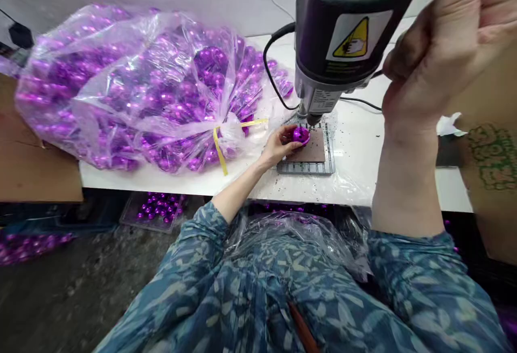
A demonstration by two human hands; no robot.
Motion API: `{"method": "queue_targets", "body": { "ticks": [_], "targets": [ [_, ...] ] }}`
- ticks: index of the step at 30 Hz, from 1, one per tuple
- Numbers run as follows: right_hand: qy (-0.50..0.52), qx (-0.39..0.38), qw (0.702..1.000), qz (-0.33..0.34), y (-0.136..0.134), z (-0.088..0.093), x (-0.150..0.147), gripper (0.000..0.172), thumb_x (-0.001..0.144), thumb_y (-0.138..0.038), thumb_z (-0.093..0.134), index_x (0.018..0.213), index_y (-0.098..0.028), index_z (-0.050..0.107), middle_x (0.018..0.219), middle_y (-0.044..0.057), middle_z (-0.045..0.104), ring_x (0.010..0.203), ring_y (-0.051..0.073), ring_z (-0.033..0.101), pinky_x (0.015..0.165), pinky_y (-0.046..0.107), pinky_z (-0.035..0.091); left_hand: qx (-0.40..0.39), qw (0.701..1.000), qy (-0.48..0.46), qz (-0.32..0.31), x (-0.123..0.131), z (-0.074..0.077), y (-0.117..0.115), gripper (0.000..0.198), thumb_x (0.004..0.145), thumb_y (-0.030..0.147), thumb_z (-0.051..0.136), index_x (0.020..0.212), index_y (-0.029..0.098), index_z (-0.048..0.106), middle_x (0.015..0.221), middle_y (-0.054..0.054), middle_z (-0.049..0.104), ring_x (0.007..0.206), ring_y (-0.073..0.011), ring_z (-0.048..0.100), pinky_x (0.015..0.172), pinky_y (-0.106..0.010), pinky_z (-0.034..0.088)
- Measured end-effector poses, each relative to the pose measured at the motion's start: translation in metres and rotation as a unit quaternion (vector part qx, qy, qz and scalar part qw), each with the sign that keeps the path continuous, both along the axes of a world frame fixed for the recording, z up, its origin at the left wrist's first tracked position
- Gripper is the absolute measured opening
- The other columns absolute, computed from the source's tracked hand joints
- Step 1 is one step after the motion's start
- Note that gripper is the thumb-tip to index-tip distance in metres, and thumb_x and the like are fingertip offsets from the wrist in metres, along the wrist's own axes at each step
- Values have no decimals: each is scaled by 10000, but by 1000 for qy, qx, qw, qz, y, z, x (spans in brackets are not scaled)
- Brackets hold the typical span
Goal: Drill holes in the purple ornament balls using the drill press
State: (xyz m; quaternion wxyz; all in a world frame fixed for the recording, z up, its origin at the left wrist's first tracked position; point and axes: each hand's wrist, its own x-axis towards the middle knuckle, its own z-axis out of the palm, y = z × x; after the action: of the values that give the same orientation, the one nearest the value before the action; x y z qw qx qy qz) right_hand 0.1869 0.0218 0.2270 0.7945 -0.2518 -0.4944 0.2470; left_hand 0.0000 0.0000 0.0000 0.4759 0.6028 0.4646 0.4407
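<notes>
My left hand (279, 144) pinches a shiny purple ball ornament (301, 135) between thumb and fingers. The ball is over a brown board (317, 147) on the grey slotted base (327, 165) of a bench drill press (339, 24). Just above and slightly right of the ball is the dark chuck (314, 119). Up at the right side of the machine's housing, my right hand (448, 40) is closed with its fingers curled; whatever it grips is hidden behind the hand.
A large clear bag (145, 94) of purple balls, tied with yellow tape (220, 151), fills the left of the white table (186, 180). Cardboard boxes (36, 143) flank both sides. Below the table edge stands a clear tub (155, 213) of small purple pieces. Black cable (269, 59) loops beside the machine.
</notes>
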Motion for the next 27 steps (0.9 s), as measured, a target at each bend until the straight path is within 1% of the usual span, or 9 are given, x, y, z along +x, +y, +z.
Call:
{"method": "queue_targets", "body": {
  "ticks": [4,6,11,17,19,22,23,24,27],
  "targets": [
    [-11,11,1000,9,-8,-4,-5,461,624,-627,738,706,-205,573,434,-121,266,355,12,344,383,259,99,24,999,37,-8,6,-1,2,582,813,264,937,1341,167,713,1365,-149,804,1214,-304,773,1072,-462,622],
    [-7,20,1000,8,-7,-6,-5,460,647,-625,732,712,-196,579,444,-118,258,357,4,343,375,246,107,41,997,57,-8,10,-2,1,586,801,256,950,1330,176,712,1319,-142,807,1208,-314,764,1083,-493,615],
    [-12,32,999,7,-2,-8,-3,467,684,-616,735,727,-177,582,485,-114,273,363,-13,346,363,214,118,116,989,87,2,19,-11,-4,596,778,231,968,1310,211,702,1340,-126,762,1320,-341,696,1202,-576,548],
    [-32,40,999,-5,0,-11,-2,528,722,-696,661,753,-179,559,458,-124,290,348,-10,319,353,215,103,90,995,32,-1,24,-28,-6,611,849,290,938,1385,238,651,1385,-122,716,1348,-327,686,1235,-587,547],
    [-35,48,998,-10,0,-15,-1,514,765,-677,674,762,-176,556,458,-124,281,342,-11,298,353,213,89,85,996,20,-7,24,-31,-5,610,855,310,940,1385,239,647,1391,-127,709,1341,-329,691,1240,-598,544],
    [-31,79,996,-25,-2,-25,0,471,845,-616,704,786,-162,594,484,-113,233,354,-19,296,365,187,97,83,996,15,-13,24,-31,-5,610,860,331,942,1387,239,649,1408,-140,704,1355,-343,688,1245,-618,540],
    [-26,93,995,-32,-3,-29,1,459,867,-599,712,794,-157,610,498,-109,240,358,-26,301,369,176,103,82,996,14,-14,24,-30,-5,609,861,331,941,1388,238,649,1411,-142,704,1359,-345,687,1245,-621,540],
    [-24,103,994,-37,-4,-34,2,449,885,-585,720,806,-153,626,516,-104,281,364,-34,312,373,165,113,82,996,13,-14,24,-29,-5,609,862,330,939,1390,238,649,1411,-143,704,1360,-345,687,1245,-622,540],
    [-34,118,991,-54,-7,-49,5,432,920,-567,730,847,-147,655,611,-91,477,379,-56,346,388,139,157,78,997,9,-16,24,-29,-6,611,867,327,934,1397,241,642,1411,-138,707,1349,-335,694,1237,-616,549]
  ]
}}
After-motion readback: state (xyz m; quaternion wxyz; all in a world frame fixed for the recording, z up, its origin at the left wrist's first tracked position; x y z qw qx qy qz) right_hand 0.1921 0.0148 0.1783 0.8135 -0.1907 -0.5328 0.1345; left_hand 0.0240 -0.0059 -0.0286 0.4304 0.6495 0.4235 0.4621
